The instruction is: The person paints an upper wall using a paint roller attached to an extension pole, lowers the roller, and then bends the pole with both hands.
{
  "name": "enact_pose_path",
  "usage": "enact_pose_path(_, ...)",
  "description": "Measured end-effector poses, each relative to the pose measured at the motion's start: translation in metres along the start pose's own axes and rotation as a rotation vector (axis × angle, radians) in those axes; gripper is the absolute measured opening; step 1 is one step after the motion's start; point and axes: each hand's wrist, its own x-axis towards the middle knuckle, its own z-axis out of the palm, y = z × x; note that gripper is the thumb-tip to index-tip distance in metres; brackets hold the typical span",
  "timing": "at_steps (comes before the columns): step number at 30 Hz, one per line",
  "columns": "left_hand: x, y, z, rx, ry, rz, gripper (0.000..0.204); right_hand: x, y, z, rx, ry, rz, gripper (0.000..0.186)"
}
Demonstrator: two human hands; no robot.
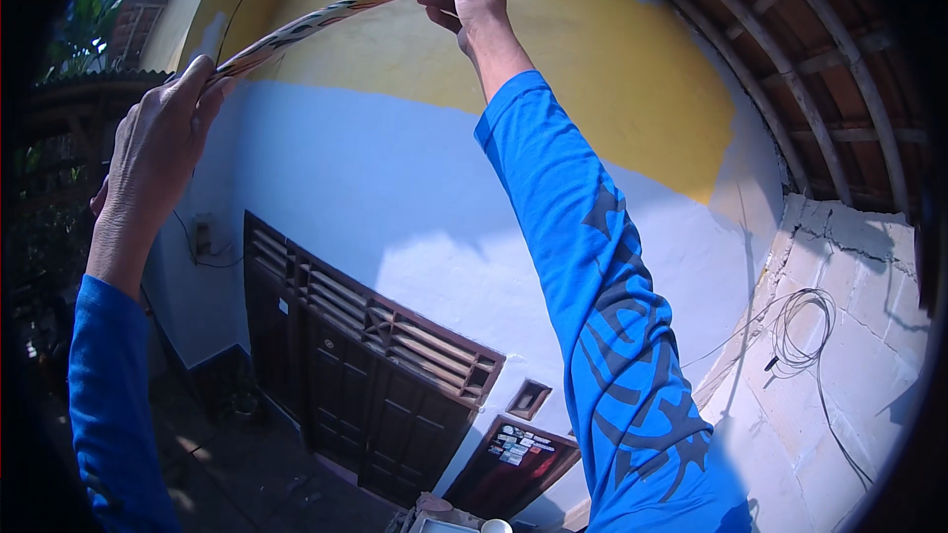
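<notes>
Through the feed I see brown doors to the left, a coiled cable to the right, roof beams far right; the blue right sleeve blocks part of the painted wall. My patterned pole spans both hands: left hand gripping the near end, right hand pinching it farther right.

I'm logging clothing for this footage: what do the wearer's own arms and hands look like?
The right long blue fabric sleeve carries large dark markings, angular and curved. The left long blue fabric sleeve matches in colour; its lower part is too shadowed to read clearly. Each ends near the wrist; the left hand and right hand are bare, no gloves or watch visible.
</notes>
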Motion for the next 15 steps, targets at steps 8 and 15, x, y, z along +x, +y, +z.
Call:
enact_pose_path(8,-0.02,-0.037,0.009,0.034,0.144,0.044,0.028,-0.015,0.01,0.029,0.066,-0.048,0.022,0.022)
enact_pose_path(15,-0.018,-0.047,0.007,0.039,0.153,0.033,0.029,-0.019,0.01,0.034,0.063,-0.042,0.045,0.022)
